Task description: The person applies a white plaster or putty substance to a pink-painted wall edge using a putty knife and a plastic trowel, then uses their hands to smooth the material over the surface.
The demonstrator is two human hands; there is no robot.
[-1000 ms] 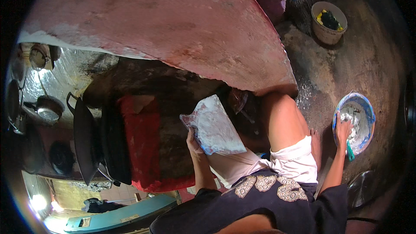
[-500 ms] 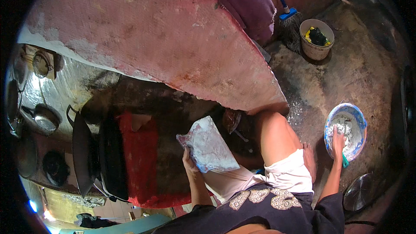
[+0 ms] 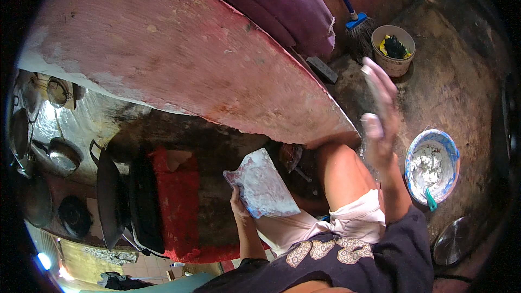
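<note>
My left hand (image 3: 237,205) grips the edge of a flat board (image 3: 263,185) smeared with white paste, held over my lap. My right hand (image 3: 382,116) is raised in front of my knee, a little blurred. Its fingers are stretched out and whitened, and nothing shows in them. To the right on the floor stands a blue and white basin (image 3: 455,154) with lumpy white paste (image 3: 426,166) inside. A tool with a green handle (image 3: 430,199) leans at the basin's near rim.
A worn pink wall (image 3: 217,70) slants across ahead of me. Beyond it are a blue-handled broom (image 3: 358,23) and a pale bucket (image 3: 394,66) holding dark and yellow stuff. At the left hang pans (image 3: 64,156) and a wok (image 3: 108,195). A round metal lid (image 3: 452,241) lies near right.
My right hand has come out of the basin and risen up and to the left, its fingers now spread. The left hand keeps the board in nearly the same place. The view has shifted slightly.
</note>
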